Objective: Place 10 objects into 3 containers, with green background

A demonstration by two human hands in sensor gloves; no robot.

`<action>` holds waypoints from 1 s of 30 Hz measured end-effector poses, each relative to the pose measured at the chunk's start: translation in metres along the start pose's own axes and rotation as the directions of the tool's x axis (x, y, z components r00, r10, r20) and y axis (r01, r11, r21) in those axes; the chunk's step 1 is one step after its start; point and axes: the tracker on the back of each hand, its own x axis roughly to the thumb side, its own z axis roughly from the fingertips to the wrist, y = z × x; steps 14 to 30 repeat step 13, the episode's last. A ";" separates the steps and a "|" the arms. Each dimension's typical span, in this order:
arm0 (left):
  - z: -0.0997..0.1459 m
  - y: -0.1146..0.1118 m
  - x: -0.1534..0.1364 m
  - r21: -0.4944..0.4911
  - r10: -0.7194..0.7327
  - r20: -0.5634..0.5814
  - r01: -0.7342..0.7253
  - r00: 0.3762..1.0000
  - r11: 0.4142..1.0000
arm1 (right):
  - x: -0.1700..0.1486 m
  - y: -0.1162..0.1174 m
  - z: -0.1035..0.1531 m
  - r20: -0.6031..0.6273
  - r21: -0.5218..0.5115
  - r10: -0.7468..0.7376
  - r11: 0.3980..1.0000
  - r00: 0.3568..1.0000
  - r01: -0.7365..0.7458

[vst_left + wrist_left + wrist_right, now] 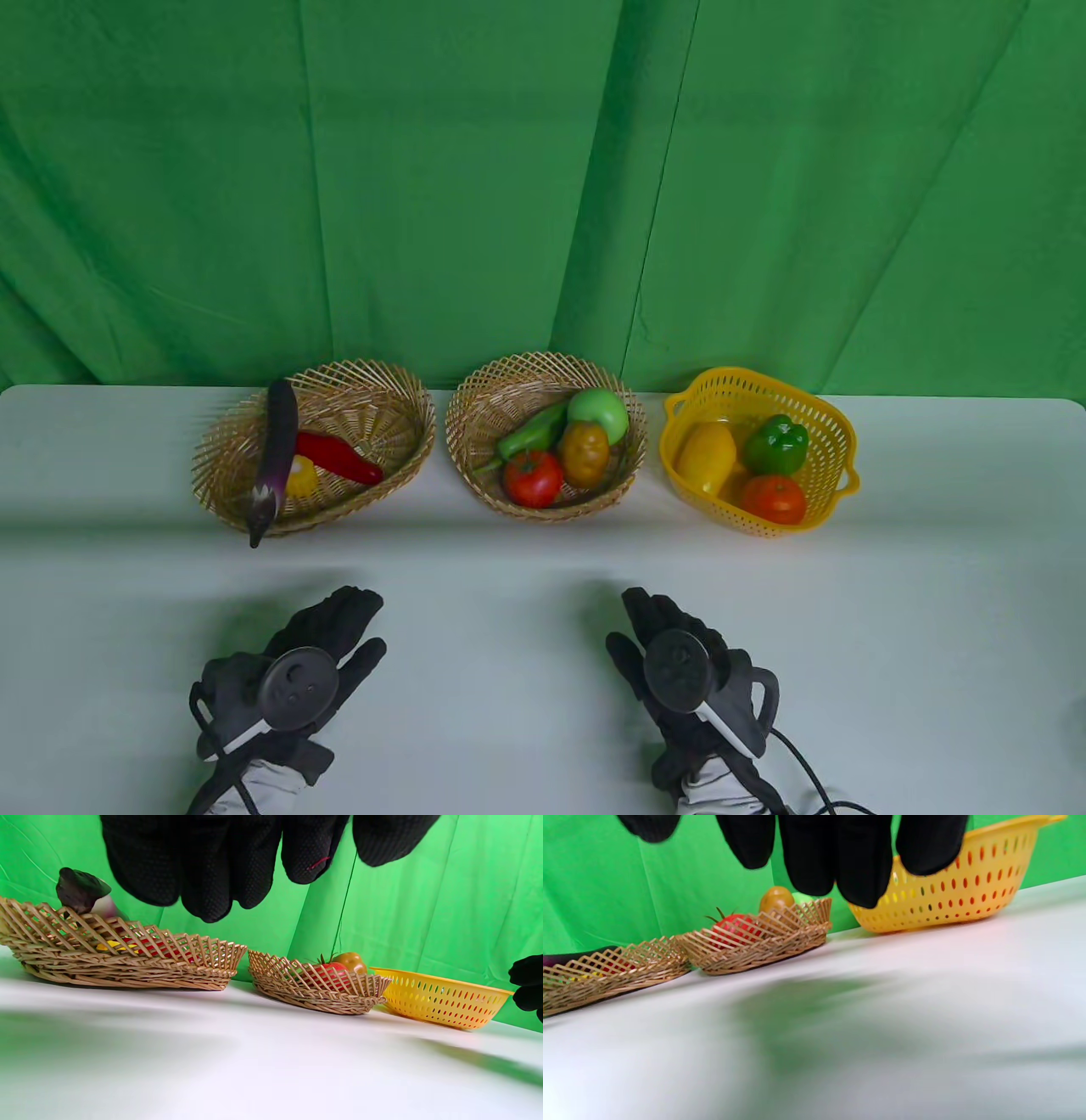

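Three containers stand in a row at the table's back. The left wicker basket (399, 399) holds a purple eggplant (277, 441) lying over its front rim, a red chili (339, 458) and a small yellow piece (302, 477). The middle wicker basket (475, 407) holds a green chili (530, 431), a green apple (601, 411), a potato (584, 453) and a tomato (533, 478). The yellow plastic basket (747, 384) holds a yellow piece (706, 458), a green pepper (775, 445) and an orange-red tomato (774, 499). My left hand (327, 632) and right hand (657, 624) are over the table in front, fingers extended, holding nothing.
The white table (543, 611) runs to a green cloth backdrop (543, 187). In the left wrist view the baskets (127, 955) sit beyond my fingers (203, 866). In the right wrist view the yellow basket (967, 887) is behind my fingers (840, 853).
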 end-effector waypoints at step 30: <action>0.001 -0.001 -0.001 -0.007 -0.012 -0.014 0.012 1.000 1.000 | 0.001 0.011 0.002 0.029 0.039 0.015 0.999 0.999 -0.016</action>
